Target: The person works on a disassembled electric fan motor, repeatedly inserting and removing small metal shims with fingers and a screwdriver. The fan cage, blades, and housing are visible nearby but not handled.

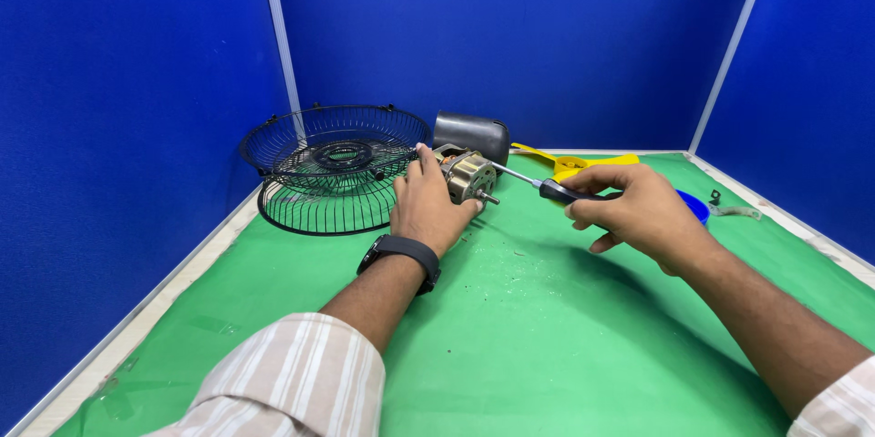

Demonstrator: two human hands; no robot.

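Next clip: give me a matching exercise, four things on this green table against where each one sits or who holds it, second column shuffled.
Things:
1. fan motor
2. screwdriver
3. wire fan guards
4. blue dish

Places:
A. stacked at the far left of the green mat
B. held in the right hand, tip at the motor
C. partly hidden behind the right hand
D. steadied by the left hand

Pairs: 1-D, 2-B, 3-A, 4-C
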